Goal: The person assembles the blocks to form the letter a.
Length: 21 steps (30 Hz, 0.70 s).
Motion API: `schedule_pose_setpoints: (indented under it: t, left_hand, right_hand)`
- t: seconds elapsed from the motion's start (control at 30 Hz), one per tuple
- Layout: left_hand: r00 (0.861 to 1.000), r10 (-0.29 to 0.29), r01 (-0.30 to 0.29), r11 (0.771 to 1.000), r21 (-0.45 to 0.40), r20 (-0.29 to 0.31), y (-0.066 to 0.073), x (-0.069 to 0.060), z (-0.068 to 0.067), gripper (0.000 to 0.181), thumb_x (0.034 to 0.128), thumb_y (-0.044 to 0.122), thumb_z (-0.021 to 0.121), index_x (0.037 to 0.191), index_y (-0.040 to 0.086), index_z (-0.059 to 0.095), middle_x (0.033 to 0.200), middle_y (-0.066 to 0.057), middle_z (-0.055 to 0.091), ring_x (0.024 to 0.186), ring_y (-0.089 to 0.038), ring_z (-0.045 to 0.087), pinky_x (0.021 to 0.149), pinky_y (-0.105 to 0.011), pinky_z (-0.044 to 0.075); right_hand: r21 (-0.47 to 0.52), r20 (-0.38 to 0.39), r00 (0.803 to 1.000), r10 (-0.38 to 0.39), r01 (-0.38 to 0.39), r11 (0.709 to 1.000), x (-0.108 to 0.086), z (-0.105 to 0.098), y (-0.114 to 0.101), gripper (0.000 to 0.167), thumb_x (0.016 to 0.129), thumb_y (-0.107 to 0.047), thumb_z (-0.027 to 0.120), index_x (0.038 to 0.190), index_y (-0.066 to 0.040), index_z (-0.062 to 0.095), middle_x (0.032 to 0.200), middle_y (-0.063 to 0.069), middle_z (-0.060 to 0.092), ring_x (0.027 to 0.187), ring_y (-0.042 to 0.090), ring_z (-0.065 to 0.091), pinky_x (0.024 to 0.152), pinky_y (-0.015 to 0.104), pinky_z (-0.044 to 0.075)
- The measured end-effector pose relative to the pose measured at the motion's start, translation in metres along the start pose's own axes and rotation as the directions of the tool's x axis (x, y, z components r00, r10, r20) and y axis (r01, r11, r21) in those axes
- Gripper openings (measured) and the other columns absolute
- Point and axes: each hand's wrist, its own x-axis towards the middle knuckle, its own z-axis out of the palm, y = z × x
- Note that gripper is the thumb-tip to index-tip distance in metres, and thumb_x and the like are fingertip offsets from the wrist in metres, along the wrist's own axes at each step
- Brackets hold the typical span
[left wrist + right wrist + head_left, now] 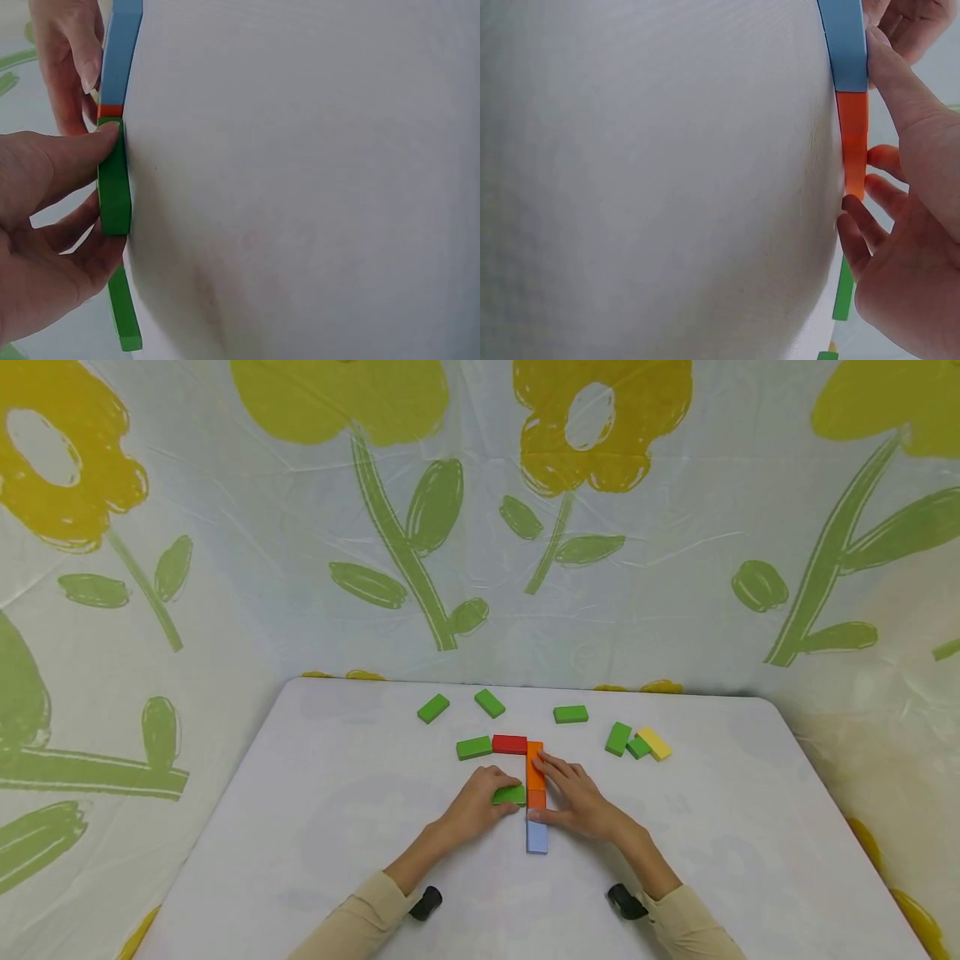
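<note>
Between thumb and fingers, my left hand (477, 804) pinches a green block (509, 795), its right end at the column of orange blocks (535, 768). In the left wrist view the left hand (52, 191) has its thumb on one end of that green block (115, 176). Relaxed fingers of my right hand (585, 802) touch the column's right side. A light blue block (537, 837) forms the column's near end. A red block (510, 744) extends left from the column's far end, with another green block (474, 748) beside it.
Beyond the hands lie green blocks (433, 708), (490, 702) and a green block (571, 714). At the right, a yellow block (655, 743) lies by two more green ones (618, 738). A patterned cloth (480, 527) hangs behind the white table (337, 860).
</note>
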Motion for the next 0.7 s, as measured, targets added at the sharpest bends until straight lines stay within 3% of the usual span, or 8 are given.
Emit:
schedule_pose_setpoints:
  t: [0.23,0.7]
  left_hand:
    - [0.999,-0.018,0.018,1.0,-0.001,0.027,-0.003,-0.0021,-0.0014,0.042,0.0933,0.015,0.078,0.132,0.002,0.067,0.12,-0.009,0.065,0.112,-0.022,0.055,0.099,-0.033,0.052]
    - [0.999,0.009,-0.008,1.0,-0.028,0.049,-0.0006,-0.0039,-0.0038,0.037,0.0948,0.014,0.076,0.13,0.003,0.069,0.118,-0.007,0.065,0.111,-0.021,0.053,0.097,-0.031,0.051]
  right_hand:
    - [0.012,0.008,1.0,0.008,-0.008,1.0,0.0005,-0.0009,-0.0022,0.087,0.089,-0.039,0.08,0.156,-0.001,0.04,0.165,0.018,0.03,0.136,0.043,0.036,0.107,0.066,0.039]
    - [0.0,-0.007,1.0,-0.009,0.009,1.0,0.0,-0.0002,-0.0012,0.086,0.089,-0.038,0.081,0.155,0.0,0.041,0.164,0.019,0.032,0.134,0.042,0.038,0.106,0.065,0.04]
